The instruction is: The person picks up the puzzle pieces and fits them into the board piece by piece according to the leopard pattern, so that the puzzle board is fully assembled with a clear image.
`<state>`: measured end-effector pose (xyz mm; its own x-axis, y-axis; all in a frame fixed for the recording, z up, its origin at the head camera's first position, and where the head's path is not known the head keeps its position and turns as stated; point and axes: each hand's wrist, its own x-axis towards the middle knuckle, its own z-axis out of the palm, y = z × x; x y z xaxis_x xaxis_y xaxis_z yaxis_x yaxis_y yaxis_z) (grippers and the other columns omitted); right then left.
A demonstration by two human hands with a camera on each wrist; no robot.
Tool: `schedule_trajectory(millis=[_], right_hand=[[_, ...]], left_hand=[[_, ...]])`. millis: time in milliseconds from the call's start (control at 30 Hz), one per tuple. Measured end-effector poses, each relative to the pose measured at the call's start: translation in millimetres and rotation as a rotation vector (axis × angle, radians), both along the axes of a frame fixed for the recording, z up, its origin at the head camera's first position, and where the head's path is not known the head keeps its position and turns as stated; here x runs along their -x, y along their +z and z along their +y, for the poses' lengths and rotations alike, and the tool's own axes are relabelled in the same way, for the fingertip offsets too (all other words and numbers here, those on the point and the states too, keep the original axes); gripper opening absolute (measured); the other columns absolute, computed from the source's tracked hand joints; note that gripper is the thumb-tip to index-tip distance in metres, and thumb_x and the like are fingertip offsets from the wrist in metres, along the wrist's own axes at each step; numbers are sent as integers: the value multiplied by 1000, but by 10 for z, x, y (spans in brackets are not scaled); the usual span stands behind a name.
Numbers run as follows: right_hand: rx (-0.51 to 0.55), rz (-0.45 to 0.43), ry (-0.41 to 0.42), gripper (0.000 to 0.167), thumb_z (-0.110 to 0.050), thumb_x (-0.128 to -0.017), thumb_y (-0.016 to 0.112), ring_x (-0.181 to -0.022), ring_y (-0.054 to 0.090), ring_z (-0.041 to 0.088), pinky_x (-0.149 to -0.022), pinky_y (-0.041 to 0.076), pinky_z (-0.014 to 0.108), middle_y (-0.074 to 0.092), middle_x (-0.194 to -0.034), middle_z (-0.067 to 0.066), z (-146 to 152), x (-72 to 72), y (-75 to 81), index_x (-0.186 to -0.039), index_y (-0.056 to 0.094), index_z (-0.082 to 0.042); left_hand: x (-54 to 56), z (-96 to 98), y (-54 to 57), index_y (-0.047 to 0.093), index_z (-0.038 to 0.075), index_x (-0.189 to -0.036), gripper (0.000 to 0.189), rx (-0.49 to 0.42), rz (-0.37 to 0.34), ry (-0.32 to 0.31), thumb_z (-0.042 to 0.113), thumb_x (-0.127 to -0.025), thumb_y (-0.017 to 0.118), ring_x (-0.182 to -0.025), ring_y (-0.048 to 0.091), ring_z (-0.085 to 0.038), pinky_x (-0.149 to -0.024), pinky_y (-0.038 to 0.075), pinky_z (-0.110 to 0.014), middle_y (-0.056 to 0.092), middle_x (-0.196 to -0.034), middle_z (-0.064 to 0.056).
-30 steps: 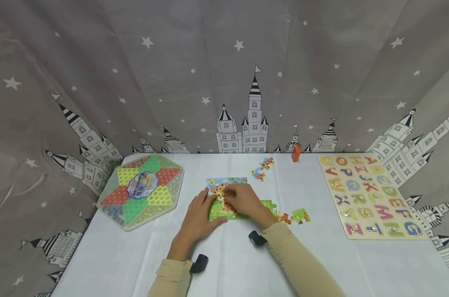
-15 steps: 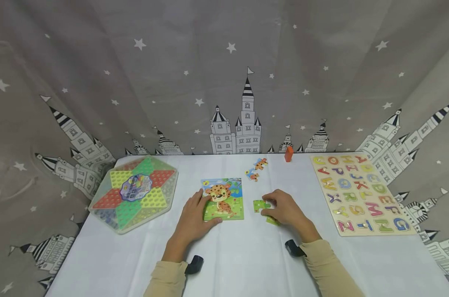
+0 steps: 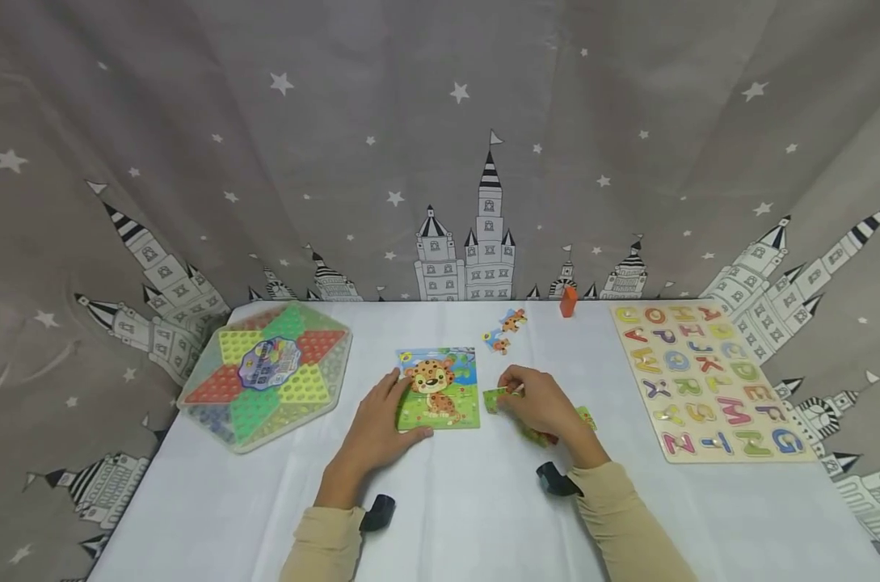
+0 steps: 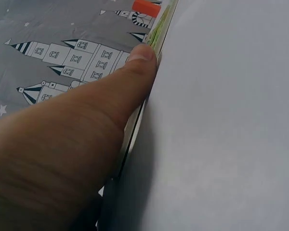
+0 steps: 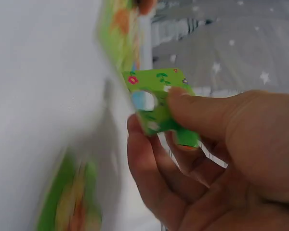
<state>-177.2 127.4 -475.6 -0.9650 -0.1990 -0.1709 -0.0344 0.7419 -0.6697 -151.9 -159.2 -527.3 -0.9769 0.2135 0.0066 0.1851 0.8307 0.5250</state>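
A leopard jigsaw board (image 3: 450, 412) with a green and blue picture lies mid-table. My left hand (image 3: 377, 420) rests at its left and near edges, fingers relaxed; in the left wrist view the straight thumb (image 4: 135, 72) touches the board's side. To the right of the board, my right hand (image 3: 545, 402) pinches a green jigsaw piece (image 5: 159, 79) with small flowers between thumb and fingers, raised off the table. Other loose jigsaw pieces (image 3: 585, 417) lie partly hidden under and beside the right hand. Two pieces (image 3: 513, 321) with blue and orange print lie beyond the board.
On the left lies a hexagonal Chinese checkers set (image 3: 268, 376). A wooden alphabet board (image 3: 709, 380) occupies the right side. Near the back edge stands a small orange block (image 3: 568, 302). Behind the white table (image 3: 469, 509) hangs a grey castle curtain (image 3: 323, 162).
My right hand went from above the jigsaw board to the loose pieces on the right, took a green piece and now carries it slightly left. The left hand stays at the board.
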Motion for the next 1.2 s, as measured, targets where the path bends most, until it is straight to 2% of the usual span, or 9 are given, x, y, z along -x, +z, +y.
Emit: schedule_trajectory(millis=[133, 267, 400, 567, 700, 833, 967, 1200], right_hand=[[112, -9, 56, 15, -16, -97, 70, -73, 64, 10, -65, 50, 26, 70, -108, 5, -285, 19, 37, -111, 68, -15], [138, 13, 101, 23, -17, -93, 75, -73, 65, 9, -66, 51, 25, 72, -102, 5, -610, 53, -3, -115, 68, -12], [116, 69, 124, 22, -22, -89, 80, -79, 65, 9, -71, 54, 26, 75, -95, 2, -906, 97, -80, -108, 72, -14], [42, 133, 191, 25, -20, -88, 81, -96, 69, 16, -84, 57, 32, 76, -106, 3, -1158, 183, -162, -112, 76, -15], [-44, 168, 284, 36, -18, -88, 81, -102, 68, 20, -90, 56, 33, 76, -114, 5, -1275, 215, -189, -123, 75, -13], [-102, 188, 326, 41, -21, -88, 80, -108, 67, 23, -98, 54, 38, 76, -116, 6, -1331, 214, -187, -128, 73, -14], [-133, 204, 310, 41, -23, -88, 81, -116, 66, 25, -106, 51, 40, 75, -119, 7, -1364, 185, -183, -127, 74, -12], [-129, 223, 284, 37, -24, -86, 83, -110, 67, 24, -103, 53, 40, 75, -113, 8, -1381, 165, -205, -119, 77, -9]], left_hand=[[12, -29, 10, 29, 7, -160, 106, -43, -40, 21, 54, -81, 82, -153, 30, -40, -124, 27, -61, 30, -167, -17], [8, -52, 2, 27, 6, -161, 106, -67, -63, 15, 51, -82, 82, -153, 31, -39, -125, 28, -58, 32, -166, -17], [3, -68, -4, 26, 7, -161, 106, -70, -59, 4, 51, -83, 81, -154, 31, -38, -125, 28, -56, 32, -166, -16], [4, -78, 16, 27, 7, -162, 106, -71, -43, 2, 51, -83, 81, -154, 31, -37, -126, 29, -55, 33, -166, -15], [3, -97, 17, 26, 7, -162, 106, -70, -28, -1, 50, -83, 82, -154, 32, -37, -126, 29, -55, 34, -165, -15], [6, -91, 18, 29, 6, -160, 104, -76, -2, -2, 47, -82, 83, -152, 34, -38, -125, 30, -55, 37, -164, -16], [1, -88, 21, 31, 5, -159, 102, -78, 0, 1, 46, -82, 84, -151, 35, -39, -125, 30, -56, 40, -162, -18], [-9, -87, 26, 33, 5, -158, 100, -86, 5, 4, 44, -81, 85, -150, 36, -40, -125, 29, -57, 42, -160, -19]])
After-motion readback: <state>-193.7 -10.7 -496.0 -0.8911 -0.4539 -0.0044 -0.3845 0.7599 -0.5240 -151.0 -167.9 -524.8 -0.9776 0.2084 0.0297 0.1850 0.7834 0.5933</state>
